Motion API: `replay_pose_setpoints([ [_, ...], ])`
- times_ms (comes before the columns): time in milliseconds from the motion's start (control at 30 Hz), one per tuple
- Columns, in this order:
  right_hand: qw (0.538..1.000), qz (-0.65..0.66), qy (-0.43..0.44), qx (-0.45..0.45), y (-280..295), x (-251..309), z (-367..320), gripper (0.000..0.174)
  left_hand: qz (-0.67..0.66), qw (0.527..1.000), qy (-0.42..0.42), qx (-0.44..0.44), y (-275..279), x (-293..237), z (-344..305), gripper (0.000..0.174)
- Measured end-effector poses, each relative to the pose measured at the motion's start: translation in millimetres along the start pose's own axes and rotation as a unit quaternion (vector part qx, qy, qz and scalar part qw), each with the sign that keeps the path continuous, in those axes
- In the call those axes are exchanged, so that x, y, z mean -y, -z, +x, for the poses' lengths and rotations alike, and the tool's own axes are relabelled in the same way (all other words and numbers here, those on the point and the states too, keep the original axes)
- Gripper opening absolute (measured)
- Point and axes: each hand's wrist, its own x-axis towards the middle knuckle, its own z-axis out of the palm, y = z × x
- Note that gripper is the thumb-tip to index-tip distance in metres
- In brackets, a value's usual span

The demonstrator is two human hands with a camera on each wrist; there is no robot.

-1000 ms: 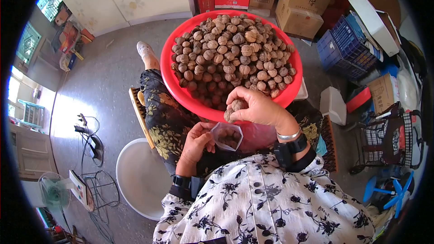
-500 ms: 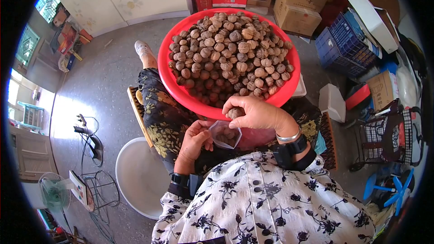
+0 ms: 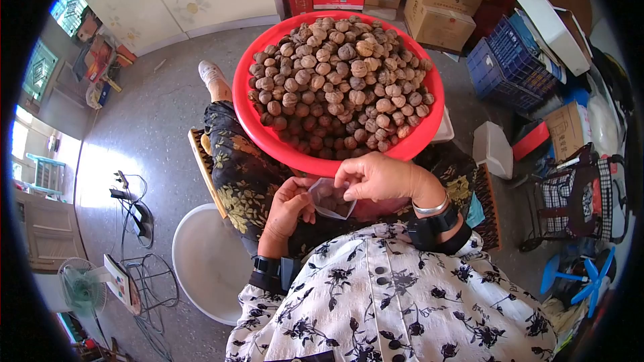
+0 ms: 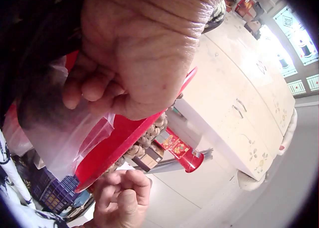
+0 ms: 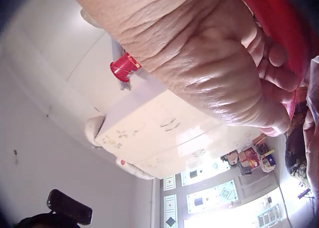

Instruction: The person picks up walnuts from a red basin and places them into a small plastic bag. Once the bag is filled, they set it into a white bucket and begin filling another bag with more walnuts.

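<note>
In the head view my left hand (image 3: 287,209) pinches the rim of a clear plastic bag (image 3: 350,208), with walnuts (image 3: 329,200) inside it. My right hand (image 3: 384,178) is over the bag's mouth, its fingers loosely bent and no walnut showing between them. A large red basin (image 3: 247,127) heaped with walnuts (image 3: 342,80) stands just beyond both hands. From the left wrist, the bag (image 4: 65,138) hangs below the curled left fingers (image 4: 97,86), and the right hand (image 4: 123,198) appears below with bent fingers.
A white tub (image 3: 208,265) sits on the floor at the left. Cardboard boxes (image 3: 443,7) are stacked behind the basin. Blue crates (image 3: 503,70) and a checked trolley (image 3: 570,198) stand at the right. A fan (image 3: 82,286) and cables lie far left.
My right hand has lowered to the bag's mouth, and the walnuts it held are out of its fingers. The left hand still holds the bag in nearly the same place.
</note>
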Motion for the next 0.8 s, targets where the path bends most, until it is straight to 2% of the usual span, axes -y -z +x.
replay_pose_setpoints([
  [67, 0.992, 0.048, -0.104, 0.054, -5, 4, -4, 0.024, 0.004, 1.0, 0.001, -0.007, -2, -2, -1, 0.027],
  [100, 0.992, 0.049, -0.104, 0.053, -9, 1, -6, 0.024, 0.001, 1.0, -0.002, -0.005, -2, -3, -1, 0.03],
  [167, 0.979, 0.069, -0.169, 0.091, -17, -9, -8, 0.028, -0.001, 1.0, -0.006, -0.003, -3, -5, -2, 0.033],
  [200, 0.98, 0.012, -0.164, 0.113, -18, -9, -8, 0.027, 0.002, 1.0, -0.001, -0.001, -4, -6, -2, 0.035],
  [233, 0.98, 0.012, -0.164, 0.113, -22, -15, -8, 0.027, 0.005, 1.0, 0.005, 0.001, -4, -7, -2, 0.036],
  [300, 0.99, -0.006, -0.094, 0.108, -33, -33, -5, 0.019, 0.008, 1.0, 0.008, 0.007, -3, -4, 0, 0.037],
  [333, 0.994, -0.015, -0.083, 0.074, -35, -37, -4, 0.012, 0.009, 1.0, 0.011, 0.01, -1, -3, 0, 0.038],
  [367, 0.994, -0.015, -0.082, 0.073, -35, -40, -5, 0.012, 0.01, 1.0, 0.011, 0.01, 0, -3, 0, 0.038],
  [433, 0.999, 0.007, -0.04, 0.015, -30, -31, -10, 0.008, -0.013, 1.0, 0.001, 0.023, 1, -6, -2, 0.04],
  [500, 0.999, 0.01, -0.05, 0.001, -26, -30, -13, 0.006, -0.026, 0.999, -0.005, 0.026, -5, -11, -9, 0.041],
  [567, 0.984, -0.054, 0.16, -0.057, -25, -46, -10, 0.009, -0.042, 0.999, -0.01, 0.027, -10, -19, -17, 0.043],
  [633, 0.986, -0.053, 0.149, -0.052, -25, -49, -9, 0.009, 0.016, 0.999, 0.014, 0.045, -12, -24, -23, 0.044],
  [800, 0.992, -0.061, 0.104, -0.023, -24, -60, -11, 0.007, 0.041, 0.997, 0.053, 0.048, -4, -23, -23, 0.045],
])
